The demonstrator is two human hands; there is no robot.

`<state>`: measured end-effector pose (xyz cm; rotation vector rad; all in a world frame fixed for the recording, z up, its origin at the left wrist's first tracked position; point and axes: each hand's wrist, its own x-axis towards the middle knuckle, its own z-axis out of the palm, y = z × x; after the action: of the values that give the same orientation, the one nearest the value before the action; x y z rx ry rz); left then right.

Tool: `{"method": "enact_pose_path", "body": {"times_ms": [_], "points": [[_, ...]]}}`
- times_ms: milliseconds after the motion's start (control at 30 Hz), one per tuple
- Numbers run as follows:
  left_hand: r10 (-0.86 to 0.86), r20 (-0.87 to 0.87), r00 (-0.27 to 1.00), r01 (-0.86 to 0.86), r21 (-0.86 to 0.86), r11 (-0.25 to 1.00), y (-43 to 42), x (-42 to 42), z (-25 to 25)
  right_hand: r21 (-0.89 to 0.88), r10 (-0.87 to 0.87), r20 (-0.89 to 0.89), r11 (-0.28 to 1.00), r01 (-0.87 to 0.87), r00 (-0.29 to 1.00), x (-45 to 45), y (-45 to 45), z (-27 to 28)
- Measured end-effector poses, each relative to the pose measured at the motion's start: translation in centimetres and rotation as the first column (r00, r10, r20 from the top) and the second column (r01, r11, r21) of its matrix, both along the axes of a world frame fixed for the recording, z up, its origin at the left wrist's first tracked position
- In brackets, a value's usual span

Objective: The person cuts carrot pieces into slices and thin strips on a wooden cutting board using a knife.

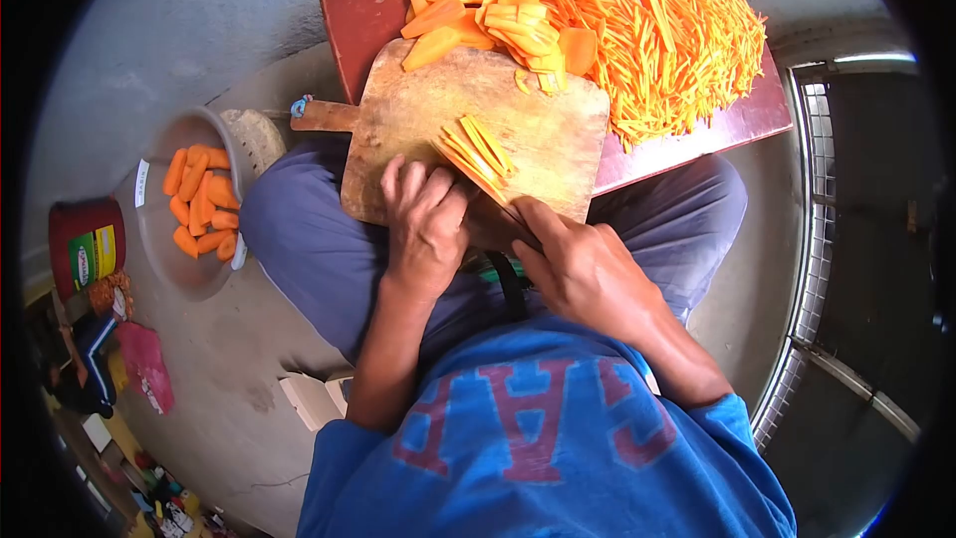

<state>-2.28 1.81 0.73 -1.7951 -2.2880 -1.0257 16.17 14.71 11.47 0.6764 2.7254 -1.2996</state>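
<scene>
My right hand (583, 269) grips a knife (490, 223), whose dark blade lies slantwise over the near edge of a wooden cutting board (398, 90). My left hand (428, 214) is just left of the blade, its fingers curled down on the board. Whatever lies under those fingers is hidden. Thin carrot strips (478, 151) lean together beyond the blade. Flat carrot slices (433, 40) are heaped at the board's far edge. To their right, a large mound of shredded carrot (667, 40) covers much of a red board (358, 15).
On the floor at left stands a translucent tub (159, 239) with several whole peeled carrots (204, 199). Beyond it are a red bucket (70, 249) and a pink bag (146, 364). A cardboard piece (311, 401) lies behind my left arm. A metal-framed mesh door (822, 189) is at right.
</scene>
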Motion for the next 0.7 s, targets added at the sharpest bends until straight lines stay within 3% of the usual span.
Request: {"method": "enact_pose_path", "body": {"times_ms": [167,367,567,700], "points": [[0.01,-0.023,1.0,-0.009,0.037,0.999,0.2,0.1,-0.3,-0.043,-0.027,0.086,0.999,0.031,0.996,1.0,-0.4,1.2],[0.026,-0.067,0.997,-0.027,-0.018,0.999,-0.3,0.2,-0.2,-0.004,-0.021,-0.048,1.0,0.021,0.999,0.5,0.1,-0.9],[0.045,-0.022,0.999,-0.044,0.075,0.996,0.0,0.4,-0.1,-0.078,0.009,0.105,0.997,0.0,0.994,1.3,0.7,0.9],[0.046,-0.027,0.999,-0.045,0.016,0.999,-0.3,0.2,-0.3,-0.011,0.049,0.008,0.999,-0.049,0.999,-0.1,0.9,-0.7]]}}
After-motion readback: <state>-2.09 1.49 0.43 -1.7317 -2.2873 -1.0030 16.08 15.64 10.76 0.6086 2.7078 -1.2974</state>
